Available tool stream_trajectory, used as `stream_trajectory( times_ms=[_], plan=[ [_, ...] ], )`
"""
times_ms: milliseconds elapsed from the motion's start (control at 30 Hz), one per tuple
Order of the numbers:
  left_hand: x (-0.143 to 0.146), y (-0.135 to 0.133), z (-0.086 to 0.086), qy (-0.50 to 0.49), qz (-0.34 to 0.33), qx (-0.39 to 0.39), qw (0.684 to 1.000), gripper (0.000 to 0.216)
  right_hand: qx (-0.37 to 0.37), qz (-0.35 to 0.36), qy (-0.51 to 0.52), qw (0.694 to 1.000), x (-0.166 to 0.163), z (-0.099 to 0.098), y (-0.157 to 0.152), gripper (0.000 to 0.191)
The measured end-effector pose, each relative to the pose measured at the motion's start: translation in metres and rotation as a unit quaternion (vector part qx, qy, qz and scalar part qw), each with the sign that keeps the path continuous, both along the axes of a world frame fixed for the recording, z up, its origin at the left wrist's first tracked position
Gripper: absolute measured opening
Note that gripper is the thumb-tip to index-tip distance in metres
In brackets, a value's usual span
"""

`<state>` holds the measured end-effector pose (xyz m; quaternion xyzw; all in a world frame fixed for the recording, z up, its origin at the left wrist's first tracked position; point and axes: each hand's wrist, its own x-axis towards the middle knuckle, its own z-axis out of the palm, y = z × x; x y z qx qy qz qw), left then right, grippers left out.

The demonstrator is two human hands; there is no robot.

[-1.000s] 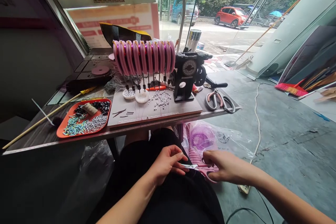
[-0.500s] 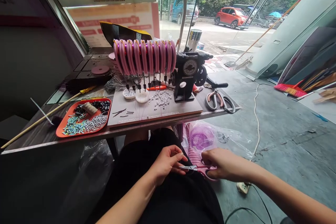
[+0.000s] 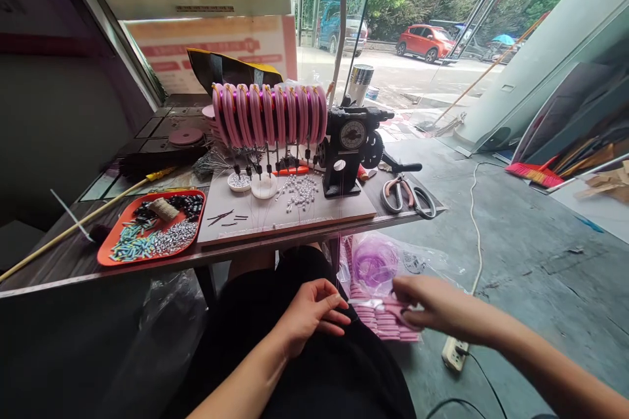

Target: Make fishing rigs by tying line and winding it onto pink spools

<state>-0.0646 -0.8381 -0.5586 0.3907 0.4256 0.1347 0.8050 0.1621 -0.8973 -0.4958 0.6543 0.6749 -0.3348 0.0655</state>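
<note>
My right hand point(image 3: 432, 304) is closed round small pink-handled scissors point(image 3: 381, 306), blades pointing left over my lap. My left hand point(image 3: 312, 311) sits just left of the blades, fingertips pinched together as if on thin thread that I cannot make out. Both hands hover below the table edge, above my dark trousers. On the table point(image 3: 59, 262) stand a row of pink hoops point(image 3: 270, 114) on a rack and a black hand-crank machine point(image 3: 351, 147). White beads point(image 3: 299, 188) lie scattered on a grey board point(image 3: 314, 209).
An orange tray point(image 3: 118, 255) of mixed beads sits at the left. Large scissors point(image 3: 407, 195) lie at the table's right end. A plastic bag with purple coils point(image 3: 376, 262) is on the floor, with a power strip point(image 3: 452, 353) and white cable nearby.
My right hand has drawn the scissors slightly right and away from my left fingertips. The view has shifted a little downward.
</note>
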Motion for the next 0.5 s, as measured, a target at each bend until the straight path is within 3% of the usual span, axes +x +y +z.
stream_trajectory(
  times_ms=[133,233,367,500],
  plan=[
    [0.001,0.001,0.003,0.008,0.0,0.01,1.0,0.036,0.074,-0.127,-0.095,0.985,0.035,0.033,0.026,0.033],
    [0.002,0.002,0.005,0.015,-0.003,0.016,1.0,0.035,0.08,-0.183,-0.221,0.955,0.038,0.048,0.065,0.036],
    [-0.002,0.004,0.007,0.023,-0.012,0.029,0.999,0.033,0.074,-0.215,-0.26,0.938,0.03,0.047,0.118,0.027],
    [-0.007,0.007,0.008,0.032,-0.026,0.041,0.998,0.031,0.081,-0.216,-0.218,0.948,0.033,0.041,0.142,0.03]
  ],
)
